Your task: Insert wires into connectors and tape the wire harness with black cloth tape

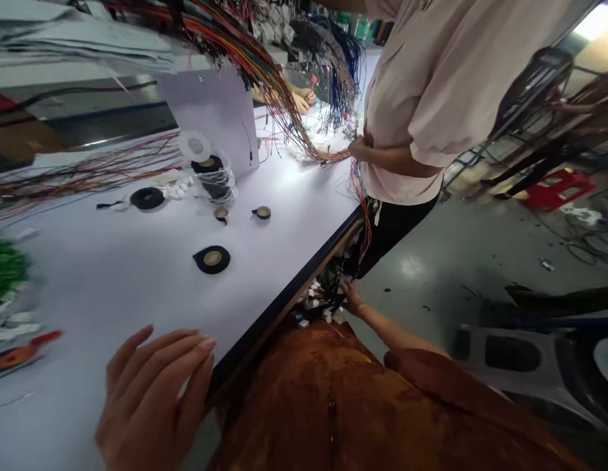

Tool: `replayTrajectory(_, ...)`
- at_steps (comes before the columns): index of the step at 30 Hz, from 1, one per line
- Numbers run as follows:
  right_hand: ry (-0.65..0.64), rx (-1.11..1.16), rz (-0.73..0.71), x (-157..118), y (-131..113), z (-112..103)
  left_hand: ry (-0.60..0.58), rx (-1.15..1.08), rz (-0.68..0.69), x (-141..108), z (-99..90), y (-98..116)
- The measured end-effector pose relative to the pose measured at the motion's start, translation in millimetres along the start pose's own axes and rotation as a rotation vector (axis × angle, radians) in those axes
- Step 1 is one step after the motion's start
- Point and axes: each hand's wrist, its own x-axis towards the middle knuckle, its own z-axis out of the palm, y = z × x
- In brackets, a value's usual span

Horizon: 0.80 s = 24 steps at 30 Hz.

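Over the near part of the white table, my left hand (pixel 154 399) hovers with its fingers loosely stretched and nothing seen in it. The closest tape is a black roll (pixel 213 260) lying flat, farther up the table. My right hand (pixel 352 297) reaches below the table's edge, its fingers apart, beside dark wires with white connectors (pixel 314 297). Whether its fingertips touch these wires is hard to make out. Two small tape rolls, one (pixel 263 212) dark and another (pixel 221 214) tilted, lie beyond the flat roll.
A co-worker (pixel 406 131) stands at the table's far right, holding a long coloured wire bundle (pixel 279 91). Orange-handled cutters (pixel 24 353) and a green pile (pixel 4 268) lie at left. Stacked tape rolls (pixel 213 173) stand farther back. A grey plastic chair (pixel 510 353) is at right.
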Motion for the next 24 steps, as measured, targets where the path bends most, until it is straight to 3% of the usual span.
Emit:
replayTrajectory(3, -0.097, -0.016, -0.103, 22, -23, 2, -0.031, 0.057, 0.125, -8, 7.8, -14)
replayTrajectory(7, -0.199, -0.006, -0.251, 32, -42, -4, -0.062, 0.064, 0.053, -16, 20.5, -26)
replayTrajectory(9, -0.218, -0.004, -0.250, 32, -46, -4, -0.072, 0.052, 0.023, -18, 26.6, -29)
replayTrajectory(13, -0.179, -0.024, -0.084, 41, -41, 0, -0.111, 0.038, -0.027, -19, 34.2, -34)
replayTrajectory(18, -0.116, -0.008, 0.129, 62, -8, -14, -0.139, 0.049, -0.106, -22, 37.1, -44)
replayTrajectory(24, -0.208, 0.035, 0.322, 69, 25, -40, -0.186, 0.109, -0.193, -22, 40.6, -56)
